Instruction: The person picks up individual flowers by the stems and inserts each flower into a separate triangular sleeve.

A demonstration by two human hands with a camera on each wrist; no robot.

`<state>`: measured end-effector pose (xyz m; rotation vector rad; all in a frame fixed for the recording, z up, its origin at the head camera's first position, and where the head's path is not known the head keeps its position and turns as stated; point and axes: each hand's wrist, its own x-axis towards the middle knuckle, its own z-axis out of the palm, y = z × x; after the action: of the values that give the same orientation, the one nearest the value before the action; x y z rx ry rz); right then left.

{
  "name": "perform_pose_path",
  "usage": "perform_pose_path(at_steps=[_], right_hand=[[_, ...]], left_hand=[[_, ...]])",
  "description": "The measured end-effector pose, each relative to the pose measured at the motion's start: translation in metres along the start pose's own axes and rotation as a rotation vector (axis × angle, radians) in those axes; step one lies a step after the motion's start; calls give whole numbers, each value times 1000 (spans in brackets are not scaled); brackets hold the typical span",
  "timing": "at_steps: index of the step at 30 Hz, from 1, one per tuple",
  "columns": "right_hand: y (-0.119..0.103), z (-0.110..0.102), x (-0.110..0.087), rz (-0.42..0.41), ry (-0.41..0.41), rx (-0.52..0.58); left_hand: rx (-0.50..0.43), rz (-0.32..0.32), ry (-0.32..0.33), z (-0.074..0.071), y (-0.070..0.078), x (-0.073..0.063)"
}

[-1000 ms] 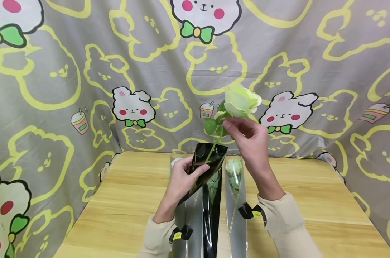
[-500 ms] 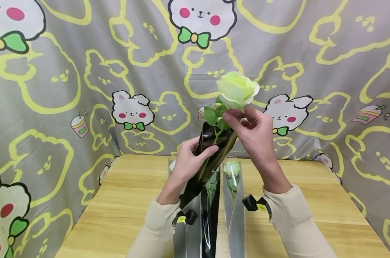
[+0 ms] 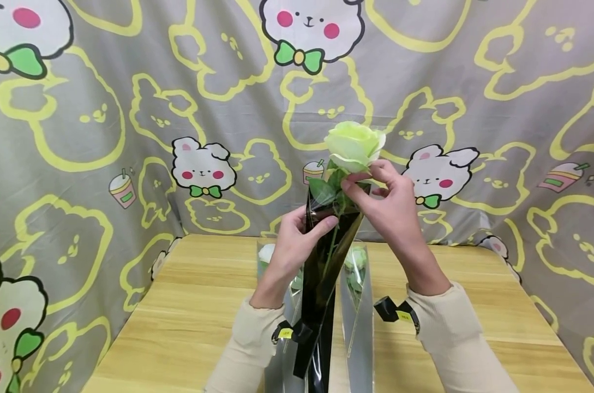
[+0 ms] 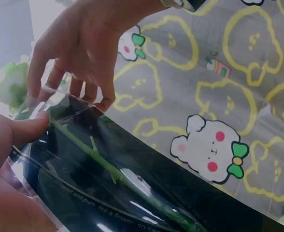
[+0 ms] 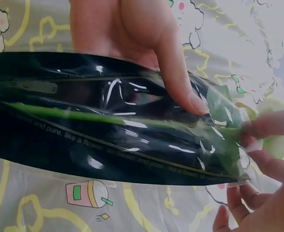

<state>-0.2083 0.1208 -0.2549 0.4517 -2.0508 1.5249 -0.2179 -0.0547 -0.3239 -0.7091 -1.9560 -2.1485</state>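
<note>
A pale yellow-green rose (image 3: 354,146) stands above the mouth of a black flower sleeve (image 3: 321,262) with a clear front. Its thorny green stem (image 4: 96,157) runs down inside the sleeve, and some leaves (image 3: 322,191) sit at the mouth. My left hand (image 3: 297,240) grips the sleeve near its top, thumb across the clear front. Just below the bloom, my right hand (image 3: 387,202) pinches the rose with thumb and fingers. In the right wrist view, printed lettering runs along the sleeve, and the right fingertips (image 5: 250,135) are right at its opening.
On the wooden table (image 3: 193,295), sleeved roses lie behind my hands: a white rose (image 3: 266,252) at left and a pale green rose (image 3: 357,259) at right. A black sleeve (image 3: 321,371) lies between them. A patterned curtain (image 3: 257,120) hangs behind the table.
The rose's stem has gone deeper into the black sleeve, so its leaves are now at the mouth. The left hand has raised the sleeve and turned it more upright; both hands still hold on.
</note>
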Motion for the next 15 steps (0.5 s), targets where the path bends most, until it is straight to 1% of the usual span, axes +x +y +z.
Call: perform_pose_path(at_steps=[2,5,10,15], right_hand=[[1,-1,0,5,-12,-19],[2,-2,0,11,-23,-12],[4,-1,-1,16,3,35],[8,4,-6,39,8,29]], left_hand=[[-10,11,0,1,-2,-1],[-32,8,6,1,-6,-3],[-45,-5,20,3,-11,-5],[-76,2,27,7,-13,-3]])
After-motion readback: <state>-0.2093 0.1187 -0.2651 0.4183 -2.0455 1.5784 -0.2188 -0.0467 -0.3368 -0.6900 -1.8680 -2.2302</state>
